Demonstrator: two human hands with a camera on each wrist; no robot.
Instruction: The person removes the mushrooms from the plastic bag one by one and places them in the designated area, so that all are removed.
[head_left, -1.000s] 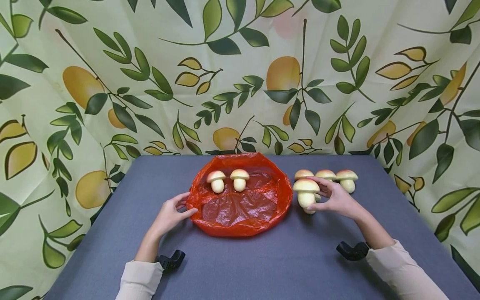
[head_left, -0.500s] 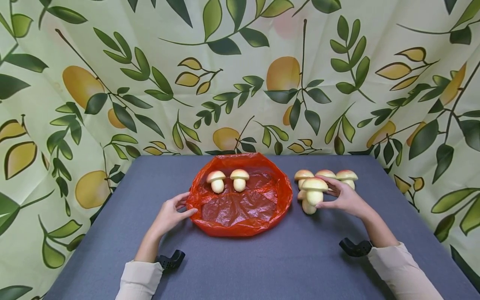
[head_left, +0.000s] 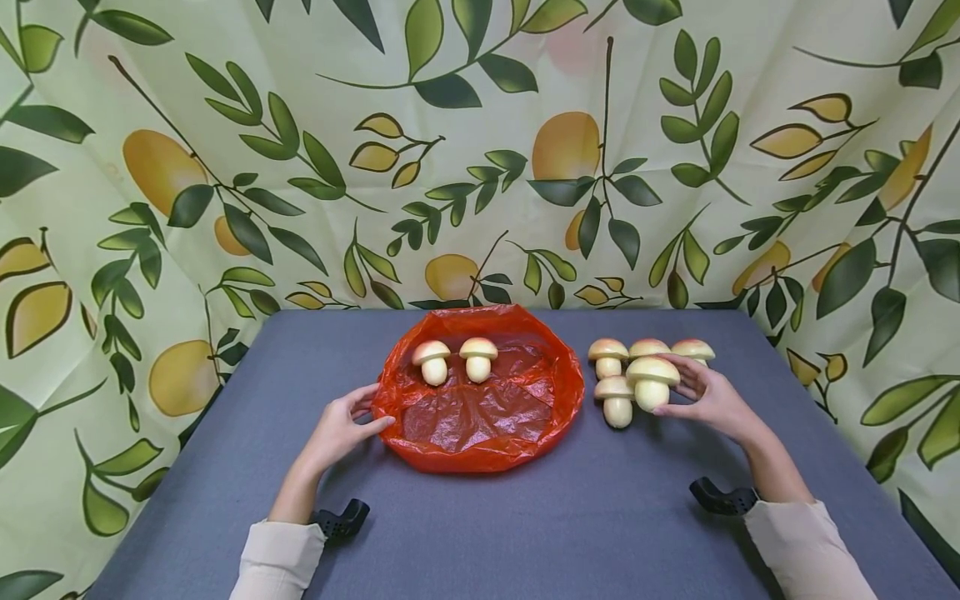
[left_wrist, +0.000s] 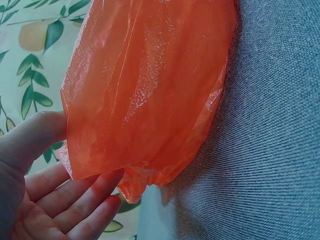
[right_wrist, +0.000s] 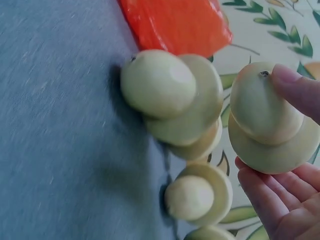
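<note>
An open red plastic bag [head_left: 480, 454] lies on the table with two mushrooms inside, a left one [head_left: 432, 367] and a right one [head_left: 478, 363]. At the bag's left rim my left hand [head_left: 347, 429] holds the plastic between thumb and fingers; the left wrist view shows the bag's edge [left_wrist: 145, 100] between them. My right hand [head_left: 708, 400] grips a pale mushroom with a reddish cap [head_left: 651, 379], thumb on its stem and fingers at the cap. In the right wrist view this mushroom [right_wrist: 267, 115] is apart from a standing mushroom [right_wrist: 160, 85].
Right of the bag, a front mushroom [head_left: 617, 408] stands on the blue-grey table [head_left: 525, 533]. Behind it is a row of mushrooms: a left one [head_left: 607, 358], a middle one [head_left: 647, 347] partly hidden, and a right one [head_left: 693, 348]. A leaf-patterned cloth [head_left: 480, 208] hangs behind.
My right hand has moved to the right with its mushroom, uncovering the front mushroom that was partly hidden behind it. My left hand and the bag have stayed in place.
</note>
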